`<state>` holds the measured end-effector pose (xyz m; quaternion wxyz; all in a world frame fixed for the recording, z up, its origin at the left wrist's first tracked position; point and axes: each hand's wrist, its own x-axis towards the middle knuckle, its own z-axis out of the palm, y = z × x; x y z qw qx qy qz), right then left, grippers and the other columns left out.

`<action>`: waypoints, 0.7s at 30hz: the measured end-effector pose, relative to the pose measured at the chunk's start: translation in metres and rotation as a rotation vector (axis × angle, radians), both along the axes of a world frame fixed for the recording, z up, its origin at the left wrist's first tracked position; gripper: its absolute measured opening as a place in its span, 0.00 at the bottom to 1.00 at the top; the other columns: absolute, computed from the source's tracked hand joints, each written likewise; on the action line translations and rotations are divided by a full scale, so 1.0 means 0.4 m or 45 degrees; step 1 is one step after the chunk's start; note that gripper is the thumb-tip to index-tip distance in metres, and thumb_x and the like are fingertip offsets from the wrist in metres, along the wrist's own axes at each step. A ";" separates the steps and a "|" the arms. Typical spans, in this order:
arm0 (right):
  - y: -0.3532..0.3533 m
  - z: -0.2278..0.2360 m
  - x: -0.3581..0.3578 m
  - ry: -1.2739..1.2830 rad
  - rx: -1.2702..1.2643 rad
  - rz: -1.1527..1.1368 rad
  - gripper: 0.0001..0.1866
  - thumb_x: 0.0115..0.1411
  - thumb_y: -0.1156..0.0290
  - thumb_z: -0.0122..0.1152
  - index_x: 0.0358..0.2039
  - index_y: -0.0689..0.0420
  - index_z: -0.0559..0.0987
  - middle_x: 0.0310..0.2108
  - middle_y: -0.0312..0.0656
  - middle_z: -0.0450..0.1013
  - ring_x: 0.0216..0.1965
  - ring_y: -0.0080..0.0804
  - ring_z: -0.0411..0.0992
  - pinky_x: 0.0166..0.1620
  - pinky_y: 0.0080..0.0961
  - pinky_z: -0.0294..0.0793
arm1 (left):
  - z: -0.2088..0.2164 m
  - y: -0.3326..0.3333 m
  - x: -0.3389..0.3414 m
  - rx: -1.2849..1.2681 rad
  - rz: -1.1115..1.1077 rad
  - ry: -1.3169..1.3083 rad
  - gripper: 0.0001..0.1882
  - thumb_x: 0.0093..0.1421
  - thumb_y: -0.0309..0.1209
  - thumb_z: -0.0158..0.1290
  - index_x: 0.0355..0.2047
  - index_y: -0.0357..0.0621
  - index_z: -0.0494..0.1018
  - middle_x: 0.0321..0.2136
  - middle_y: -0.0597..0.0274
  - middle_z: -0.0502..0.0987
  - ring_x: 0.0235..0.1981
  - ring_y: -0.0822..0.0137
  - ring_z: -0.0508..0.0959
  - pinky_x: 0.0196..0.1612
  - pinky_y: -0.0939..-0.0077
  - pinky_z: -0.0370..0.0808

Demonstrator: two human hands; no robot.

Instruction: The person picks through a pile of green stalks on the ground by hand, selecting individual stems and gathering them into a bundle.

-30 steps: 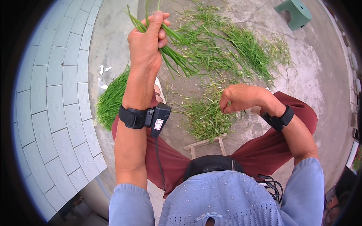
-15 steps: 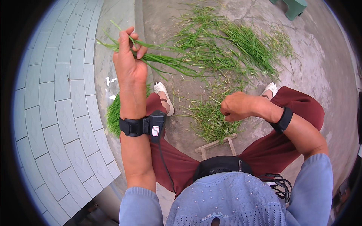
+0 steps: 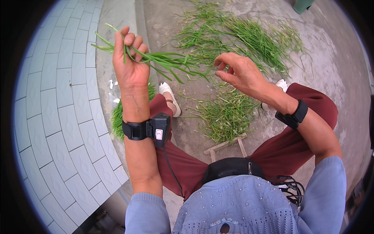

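Observation:
My left hand (image 3: 131, 64) is raised at the upper left, fingers curled round a small bunch of long green chives (image 3: 167, 61). Their longer ends fan out to the right, while short ends poke out left of the fingers. Just beyond those right-hand tips is my right hand (image 3: 245, 74), its thumb and bent fingers apart, with nothing visible between them. Below it, between my feet, lies a heap of green and yellowish trimmings (image 3: 228, 115). A larger loose spread of chives (image 3: 257, 41) covers the concrete farther off. More chives (image 3: 117, 121) stand bundled beside my left forearm, which partly hides them.
Pale tiles (image 3: 50, 101) fill the left side, bordered by a concrete strip with white scraps (image 3: 111, 84). Wooden bars (image 3: 228, 145) show in front of my waist. A green plastic stool (image 3: 303, 5) is at the far right. A cable (image 3: 171, 167) hangs from my left wrist device.
My right hand has risen from above the trimmings toward the tips of the held chives, and its fingers have loosened. My left hand has shifted slightly left, still holding the bunch.

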<state>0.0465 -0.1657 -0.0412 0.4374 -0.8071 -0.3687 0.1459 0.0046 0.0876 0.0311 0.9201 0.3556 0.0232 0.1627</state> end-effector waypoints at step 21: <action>0.039 0.001 0.010 0.344 -0.050 0.096 0.14 0.48 0.69 0.45 0.11 0.64 0.69 0.08 0.45 0.64 0.11 0.35 0.65 0.19 0.35 0.63 | -0.030 -0.029 0.018 0.073 -0.059 0.021 0.13 0.62 0.35 0.45 0.38 0.37 0.63 0.19 0.69 0.62 0.18 0.79 0.54 0.15 0.85 0.51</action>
